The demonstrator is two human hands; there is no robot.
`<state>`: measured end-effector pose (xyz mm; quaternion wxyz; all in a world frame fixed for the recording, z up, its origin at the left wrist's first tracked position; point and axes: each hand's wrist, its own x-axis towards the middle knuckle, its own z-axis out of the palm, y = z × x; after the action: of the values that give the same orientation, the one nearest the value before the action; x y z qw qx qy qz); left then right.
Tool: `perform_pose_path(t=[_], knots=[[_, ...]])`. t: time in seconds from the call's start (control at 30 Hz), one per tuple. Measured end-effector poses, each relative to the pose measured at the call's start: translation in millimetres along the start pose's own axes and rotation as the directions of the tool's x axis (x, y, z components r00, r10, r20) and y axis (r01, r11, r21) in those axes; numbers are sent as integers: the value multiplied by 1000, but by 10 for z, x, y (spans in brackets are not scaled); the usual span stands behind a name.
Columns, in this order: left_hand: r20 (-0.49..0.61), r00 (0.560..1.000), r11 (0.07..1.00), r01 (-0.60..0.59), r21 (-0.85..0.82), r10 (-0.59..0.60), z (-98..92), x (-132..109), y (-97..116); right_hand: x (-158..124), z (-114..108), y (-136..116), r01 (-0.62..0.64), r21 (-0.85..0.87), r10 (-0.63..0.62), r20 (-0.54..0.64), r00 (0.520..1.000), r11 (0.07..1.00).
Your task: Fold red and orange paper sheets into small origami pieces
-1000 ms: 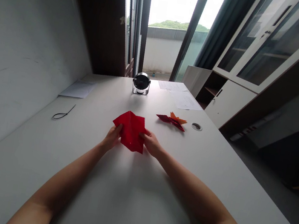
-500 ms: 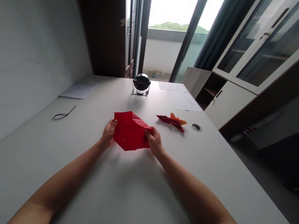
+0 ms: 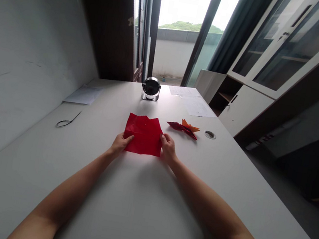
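The left hand (image 3: 121,142) pinches the left side of a creased red paper (image 3: 143,143), thumb on top; the right hand (image 3: 168,147) grips its right edge; the paper spans between them over the bench (image 3: 131,212); a dark red folded paper (image 3: 180,127) and an orange folded paper (image 3: 189,126) lie close together to its right; beyond stands a round black device (image 3: 151,87); white sheets (image 3: 198,107) lie far right, their faint markings too small to read.
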<state>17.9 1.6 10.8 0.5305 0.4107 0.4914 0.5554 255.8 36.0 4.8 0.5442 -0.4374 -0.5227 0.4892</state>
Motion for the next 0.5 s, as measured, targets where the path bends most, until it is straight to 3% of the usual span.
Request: perform_pose_path(t=[0.1,0.3,0.5], knots=[[75,997,998,13,67,-18,-25,-26,58,18,-30,-29,-5,67,0,75,997,998],[161,985,996,45,79,-57,-40,-50,111,66,-83,-40,31,70,-25,-84,996,997],[48,999,1000,23,1,-23,-248,126,81,110,-99,43,-18,171,33,-84,996,985]])
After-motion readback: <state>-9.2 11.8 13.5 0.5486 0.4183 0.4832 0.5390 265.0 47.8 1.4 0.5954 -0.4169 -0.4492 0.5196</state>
